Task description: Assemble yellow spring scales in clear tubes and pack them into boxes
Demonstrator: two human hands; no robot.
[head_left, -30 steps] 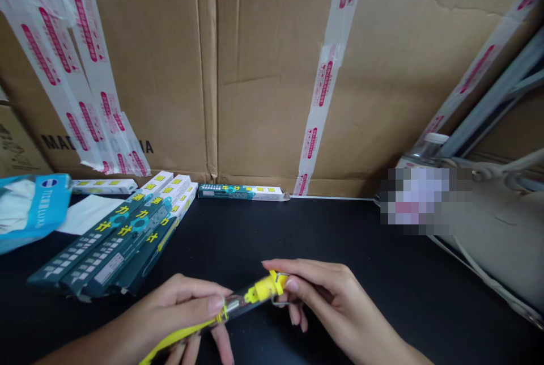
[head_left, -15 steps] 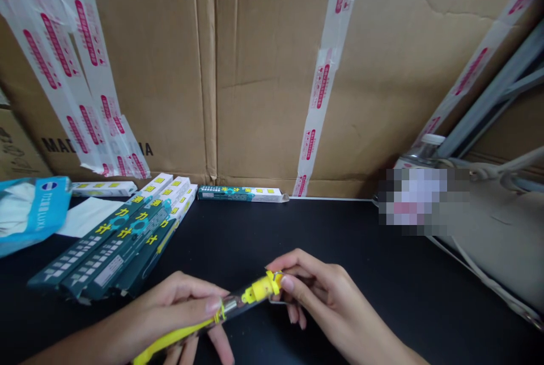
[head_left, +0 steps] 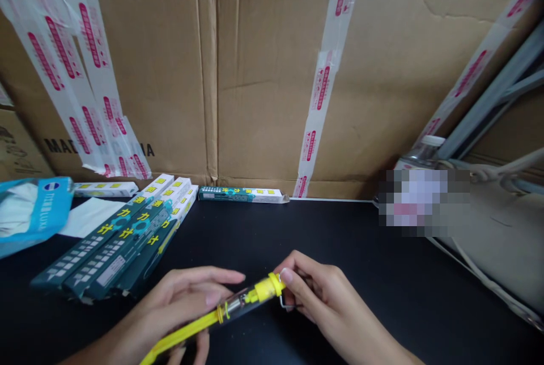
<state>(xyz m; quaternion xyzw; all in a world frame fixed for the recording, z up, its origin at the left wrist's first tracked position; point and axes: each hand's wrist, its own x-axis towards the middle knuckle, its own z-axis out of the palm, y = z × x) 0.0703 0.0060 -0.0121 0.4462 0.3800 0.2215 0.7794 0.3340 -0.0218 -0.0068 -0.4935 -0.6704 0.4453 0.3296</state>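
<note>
A tubular spring scale (head_left: 242, 300), with a clear barrel and yellow parts, lies slantwise between my two hands above the black table. My left hand (head_left: 187, 305) holds the barrel, thumb on top and some fingers beneath, its forefinger stretched out off the tube. A yellow strip (head_left: 182, 334) runs down the lower part of the barrel. With thumb and forefinger, my right hand (head_left: 321, 297) pinches the yellow end cap (head_left: 268, 287) at the upper end. A bent wire hook (head_left: 284, 301) sticks out below those fingertips. Inside the barrel, a metal spring part (head_left: 236, 301) shows near the cap.
Several dark green and white boxes (head_left: 114, 240) lie side by side at left, beside a blue packet (head_left: 38, 215) and white paper (head_left: 89, 216). Another box (head_left: 242, 194) lies against the large cardboard wall (head_left: 263, 81). A bottle (head_left: 427, 147) and a beige bag (head_left: 497, 251) stand at right.
My left forefinger has lifted and straightened away from the barrel. The wire hook now shows more plainly under my right fingers, and the scale has shifted slightly right.
</note>
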